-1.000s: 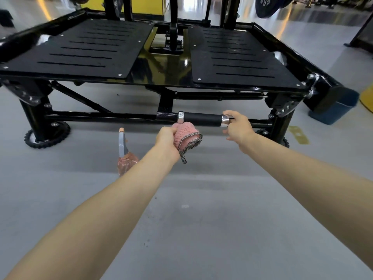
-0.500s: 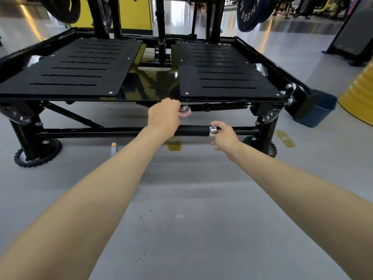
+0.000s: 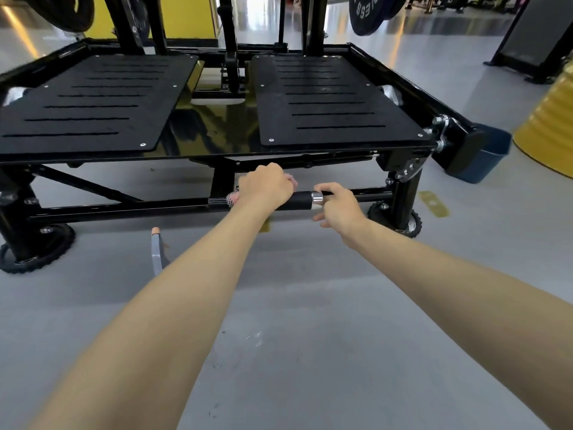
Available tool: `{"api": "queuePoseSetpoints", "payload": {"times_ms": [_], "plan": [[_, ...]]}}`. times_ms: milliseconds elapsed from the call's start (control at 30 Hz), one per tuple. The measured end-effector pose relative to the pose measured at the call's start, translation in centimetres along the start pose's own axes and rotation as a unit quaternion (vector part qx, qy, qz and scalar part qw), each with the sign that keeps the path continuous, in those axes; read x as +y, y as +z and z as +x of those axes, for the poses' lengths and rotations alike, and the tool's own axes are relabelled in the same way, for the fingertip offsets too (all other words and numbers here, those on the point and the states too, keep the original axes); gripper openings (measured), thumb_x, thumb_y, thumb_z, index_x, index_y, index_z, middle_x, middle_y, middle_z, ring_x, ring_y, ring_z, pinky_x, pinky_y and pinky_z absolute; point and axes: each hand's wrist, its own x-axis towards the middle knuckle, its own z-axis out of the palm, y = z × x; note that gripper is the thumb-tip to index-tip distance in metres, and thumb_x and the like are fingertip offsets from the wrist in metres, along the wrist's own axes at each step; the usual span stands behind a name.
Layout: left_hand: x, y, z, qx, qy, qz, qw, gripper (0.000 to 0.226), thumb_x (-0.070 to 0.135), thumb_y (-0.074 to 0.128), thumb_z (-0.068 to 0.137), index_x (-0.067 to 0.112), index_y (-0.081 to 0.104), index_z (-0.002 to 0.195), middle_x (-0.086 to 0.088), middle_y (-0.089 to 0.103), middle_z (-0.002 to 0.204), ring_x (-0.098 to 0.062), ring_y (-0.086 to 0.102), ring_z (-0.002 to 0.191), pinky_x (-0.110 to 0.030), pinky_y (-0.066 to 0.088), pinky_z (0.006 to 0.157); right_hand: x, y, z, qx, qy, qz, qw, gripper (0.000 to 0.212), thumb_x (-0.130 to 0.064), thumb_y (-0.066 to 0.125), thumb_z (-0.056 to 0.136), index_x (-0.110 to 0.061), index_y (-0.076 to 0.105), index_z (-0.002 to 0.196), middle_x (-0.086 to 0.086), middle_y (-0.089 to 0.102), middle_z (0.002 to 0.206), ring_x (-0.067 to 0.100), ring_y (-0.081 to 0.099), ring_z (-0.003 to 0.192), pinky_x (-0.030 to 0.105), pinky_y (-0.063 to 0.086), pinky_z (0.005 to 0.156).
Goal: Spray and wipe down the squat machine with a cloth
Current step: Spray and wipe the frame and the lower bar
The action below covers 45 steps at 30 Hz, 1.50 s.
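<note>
The left hand (image 3: 266, 189) clamped the pink cloth (image 3: 231, 198) round the squat machine's (image 3: 210, 131) low handle (image 3: 299, 200); the right hand (image 3: 339, 207) lay loosely open at the handle's chrome end. The spray bottle (image 3: 156, 249) stood left of the handle. The footplates (image 3: 325, 97) above it probably remained to wipe.

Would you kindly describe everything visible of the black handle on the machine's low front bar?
The handle is a matte black, rubber-looking sleeve, horizontal on the low front crossbar, ending rightward in a silver collar. The left hand grips its middle through a pink cloth, hiding part; the right hand touches the crossbar just past the collar.
</note>
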Motion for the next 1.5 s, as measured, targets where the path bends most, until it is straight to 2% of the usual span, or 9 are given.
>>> {"api": "queuePoseSetpoints", "payload": {"times_ms": [233,433,633,733,867,1000,1200,1367,1500], "plan": [[3.0,1.4,0.4,-0.037,0.029,-0.018,0.999,0.022,0.029,0.044,0.097,0.023,0.045,0.076,-0.008,0.062,0.111,-0.035,0.056,0.106,-0.036,0.041,0.081,0.6,-0.8,-0.1,0.008,0.117,0.176,0.977,0.048,0.005,0.024,0.092,-0.015,0.045,0.131,0.003,0.061,0.095,0.017,0.061,0.070,0.029,0.052,0.066],[5.3,2.6,-0.1,-0.057,0.107,0.030,0.992,0.031,0.017,0.041,0.093,0.024,0.037,0.063,-0.003,0.051,0.088,-0.031,0.050,0.092,-0.035,0.035,0.077,0.5,-1.2,-0.7,-0.018,0.113,0.146,0.983,0.034,0.003,0.037,0.092,-0.014,0.051,0.119,0.008,0.062,0.097,0.019,0.059,0.074,0.033,0.049,0.073],[5.8,3.5,0.7,-0.072,0.151,0.168,0.972,0.016,0.024,0.041,0.095,0.014,0.054,0.098,-0.010,0.060,0.115,-0.033,0.055,0.105,-0.037,0.035,0.080,0.7,-0.9,0.2,0.072,0.128,0.069,0.987,0.031,-0.004,0.039,0.093,-0.010,0.053,0.120,0.009,0.057,0.102,0.027,0.064,0.084,0.037,0.051,0.079],[4.9,4.2,0.2,-0.014,0.227,0.245,0.942,0.027,0.026,0.038,0.098,0.013,0.056,0.114,-0.010,0.059,0.119,-0.033,0.053,0.111,-0.039,0.035,0.086,0.7,-1.2,0.6,0.108,0.108,0.025,0.988,0.027,-0.007,0.045,0.091,-0.010,0.056,0.116,0.011,0.058,0.119,0.033,0.063,0.104,0.043,0.050,0.093],[3.7,4.4,-0.3,0.011,0.292,0.285,0.913,0.029,0.027,0.038,0.098,0.013,0.051,0.120,-0.009,0.052,0.121,-0.032,0.046,0.113,-0.041,0.033,0.089,0.3,-1.9,0.3,0.127,0.111,0.021,0.985,0.028,-0.004,0.041,0.091,-0.009,0.059,0.111,0.012,0.058,0.122,0.032,0.062,0.102,0.040,0.052,0.090],[3.8,5.0,-0.9,0.045,0.397,0.414,0.818,0.029,0.025,0.039,0.098,0.019,0.053,0.123,-0.003,0.050,0.120,-0.027,0.044,0.113,-0.036,0.033,0.087,-0.3,-2.0,-0.2,0.124,0.114,0.011,0.986,0.028,-0.004,0.044,0.091,-0.006,0.061,0.113,0.014,0.061,0.117,0.031,0.063,0.101,0.040,0.053,0.088],[0.6,5.6,-1.6,0.112,0.514,0.447,0.723,0.014,0.023,0.058,0.083,0.027,0.070,0.087,0.005,0.061,0.097,-0.021,0.057,0.100,-0.031,0.043,0.082,-0.5,-1.9,-0.8,0.090,0.118,-0.008,0.989,0.029,-0.004,0.043,0.091,-0.007,0.064,0.111,0.017,0.066,0.107,0.030,0.066,0.091,0.037,0.054,0.079],[-3.0,5.5,-1.3,0.174,0.556,0.383,0.716,0.029,0.011,0.048,0.090,0.017,0.069,0.109,-0.006,0.049,0.139,-0.027,0.044,0.130,-0.040,0.031,0.107,-1.0,-1.7,-0.8,0.065,0.106,0.031,0.992,0.030,-0.004,0.045,0.091,-0.006,0.066,0.113,0.010,0.061,0.100,0.023,0.055,0.087,0.035,0.051,0.085],[-3.3,5.5,-1.6,0.183,0.557,0.406,0.701,0.035,0.011,0.049,0.088,0.015,0.065,0.119,-0.008,0.044,0.145,-0.027,0.042,0.133,-0.043,0.035,0.108,-0.9,-1.7,-0.3,0.047,0.118,0.041,0.991,0.030,-0.003,0.045,0.093,-0.001,0.061,0.118,0.007,0.060,0.105,0.022,0.053,0.090,0.034,0.050,0.089]]}}
